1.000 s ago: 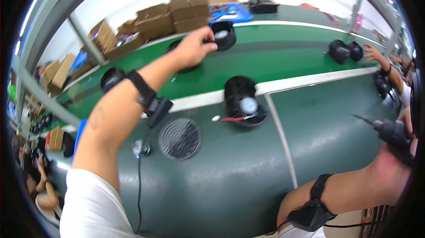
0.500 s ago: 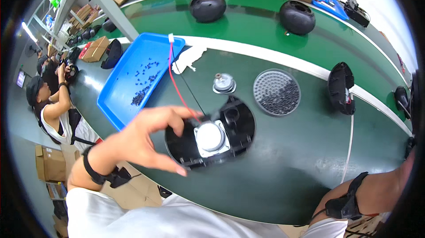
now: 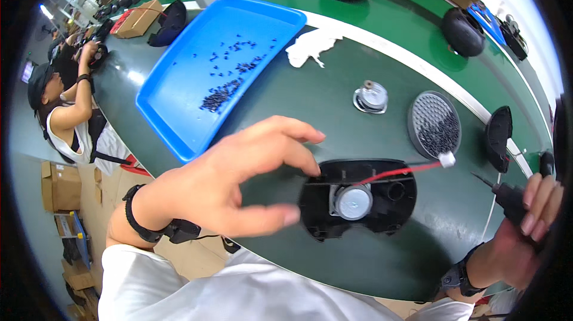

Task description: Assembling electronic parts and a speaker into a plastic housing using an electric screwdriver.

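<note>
A black plastic shell lies on the green tabletop, with a round silver speaker seated in it. From the speaker a red wire runs right to a white connector by the rim of the screw dish. My left hand hovers by the shell's left edge, fingers and thumb spread. Whether a fingertip touches the shell I cannot tell. At the far right my right hand grips a black screwdriver, powered by its look, its thin bit pointing left. Part of that tool is hidden by the fingers.
A blue tray with small black screws stands at left. Beyond the shell are a white cloth, a loose speaker and a round dish of screws. Another black shell sits right. A person works at left.
The shell has turned around, so its wire points right instead of away to the left. My right hand has come into view with the screwdriver. The whole view has shifted.
</note>
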The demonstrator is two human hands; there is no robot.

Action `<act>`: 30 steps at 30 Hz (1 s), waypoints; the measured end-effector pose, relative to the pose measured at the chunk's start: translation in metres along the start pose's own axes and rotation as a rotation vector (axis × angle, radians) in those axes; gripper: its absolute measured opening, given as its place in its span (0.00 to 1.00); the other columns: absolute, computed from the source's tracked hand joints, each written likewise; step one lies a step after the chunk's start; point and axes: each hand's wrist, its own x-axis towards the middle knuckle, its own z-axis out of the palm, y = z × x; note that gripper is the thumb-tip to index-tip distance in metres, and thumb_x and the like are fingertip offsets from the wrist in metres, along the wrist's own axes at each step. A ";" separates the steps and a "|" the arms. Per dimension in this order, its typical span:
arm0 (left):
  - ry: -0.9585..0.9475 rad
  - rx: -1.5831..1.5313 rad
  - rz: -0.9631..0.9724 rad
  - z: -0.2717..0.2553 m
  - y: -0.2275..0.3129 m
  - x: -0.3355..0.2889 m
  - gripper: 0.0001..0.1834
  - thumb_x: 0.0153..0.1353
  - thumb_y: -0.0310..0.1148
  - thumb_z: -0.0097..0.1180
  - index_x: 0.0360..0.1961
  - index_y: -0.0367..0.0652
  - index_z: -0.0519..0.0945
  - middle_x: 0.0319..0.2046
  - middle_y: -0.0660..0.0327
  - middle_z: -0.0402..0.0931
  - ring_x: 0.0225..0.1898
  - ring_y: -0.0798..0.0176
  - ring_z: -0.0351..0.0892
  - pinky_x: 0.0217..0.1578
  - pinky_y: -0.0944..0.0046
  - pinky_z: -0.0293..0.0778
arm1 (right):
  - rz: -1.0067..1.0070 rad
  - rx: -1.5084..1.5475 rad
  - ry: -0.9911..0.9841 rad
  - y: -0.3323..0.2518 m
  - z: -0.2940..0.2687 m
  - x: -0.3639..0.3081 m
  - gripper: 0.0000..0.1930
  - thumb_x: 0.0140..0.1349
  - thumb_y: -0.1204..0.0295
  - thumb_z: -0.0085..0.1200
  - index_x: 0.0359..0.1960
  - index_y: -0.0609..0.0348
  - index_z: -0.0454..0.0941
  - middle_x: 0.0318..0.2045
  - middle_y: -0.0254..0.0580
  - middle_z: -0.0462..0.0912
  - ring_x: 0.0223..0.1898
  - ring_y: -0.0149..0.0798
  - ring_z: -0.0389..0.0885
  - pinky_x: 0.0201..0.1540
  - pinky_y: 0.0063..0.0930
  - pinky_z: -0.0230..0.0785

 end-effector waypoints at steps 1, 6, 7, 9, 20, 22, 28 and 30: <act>0.094 0.035 -0.054 -0.002 -0.003 -0.009 0.16 0.49 0.25 0.64 0.42 0.38 0.78 0.55 0.47 0.71 0.56 0.49 0.73 0.56 0.54 0.67 | 0.114 -0.047 0.072 0.001 0.004 -0.011 0.14 0.67 0.64 0.46 0.48 0.60 0.65 0.23 0.34 0.71 0.26 0.34 0.73 0.41 0.36 0.69; 0.612 0.515 -0.323 -0.023 -0.030 -0.030 0.07 0.57 0.22 0.58 0.39 0.37 0.80 0.38 0.58 0.78 0.39 0.65 0.77 0.42 0.65 0.73 | 0.294 -0.255 0.159 0.014 -0.008 -0.065 0.25 0.64 0.62 0.50 0.56 0.66 0.61 0.32 0.39 0.72 0.37 0.38 0.72 0.53 0.42 0.61; 0.568 0.530 -0.390 -0.033 -0.039 -0.029 0.09 0.57 0.23 0.59 0.41 0.39 0.81 0.36 0.59 0.77 0.37 0.65 0.76 0.40 0.64 0.73 | 0.272 -0.419 0.294 0.012 -0.010 -0.073 0.27 0.65 0.61 0.49 0.58 0.68 0.59 0.34 0.42 0.71 0.38 0.39 0.71 0.53 0.41 0.61; 0.473 0.629 -0.417 -0.057 -0.066 -0.025 0.13 0.56 0.24 0.60 0.44 0.42 0.82 0.34 0.59 0.76 0.33 0.64 0.74 0.36 0.64 0.73 | 0.234 -0.652 0.519 0.004 -0.025 -0.083 0.31 0.66 0.63 0.47 0.63 0.71 0.54 0.44 0.51 0.72 0.46 0.45 0.71 0.55 0.43 0.61; 0.540 0.689 -0.279 -0.075 -0.110 -0.038 0.06 0.54 0.25 0.62 0.33 0.36 0.81 0.30 0.58 0.79 0.30 0.63 0.75 0.35 0.64 0.71 | 0.302 -1.040 -0.484 -0.043 0.120 -0.026 0.12 0.50 0.75 0.61 0.37 0.63 0.78 0.29 0.51 0.77 0.32 0.52 0.74 0.39 0.48 0.69; 0.597 0.648 -0.336 -0.064 -0.092 -0.036 0.05 0.56 0.25 0.60 0.35 0.37 0.80 0.32 0.60 0.79 0.32 0.66 0.75 0.37 0.66 0.71 | 0.422 -1.058 -0.514 0.008 0.128 -0.032 0.15 0.48 0.71 0.66 0.37 0.61 0.78 0.26 0.45 0.75 0.30 0.48 0.75 0.33 0.40 0.68; 0.469 0.019 -0.015 0.016 -0.016 -0.027 0.08 0.60 0.29 0.58 0.37 0.37 0.76 0.58 0.48 0.71 0.52 0.59 0.73 0.52 0.59 0.70 | 0.727 -1.371 -0.622 0.019 0.145 -0.019 0.19 0.43 0.69 0.70 0.39 0.59 0.79 0.29 0.39 0.80 0.25 0.41 0.78 0.26 0.33 0.69; 0.342 -0.154 0.009 0.043 0.003 -0.022 0.10 0.56 0.24 0.62 0.37 0.39 0.75 0.64 0.42 0.64 0.65 0.46 0.65 0.58 0.53 0.66 | 0.714 -1.358 -0.660 0.020 0.149 -0.018 0.17 0.43 0.66 0.70 0.33 0.57 0.77 0.27 0.39 0.78 0.26 0.41 0.79 0.25 0.34 0.70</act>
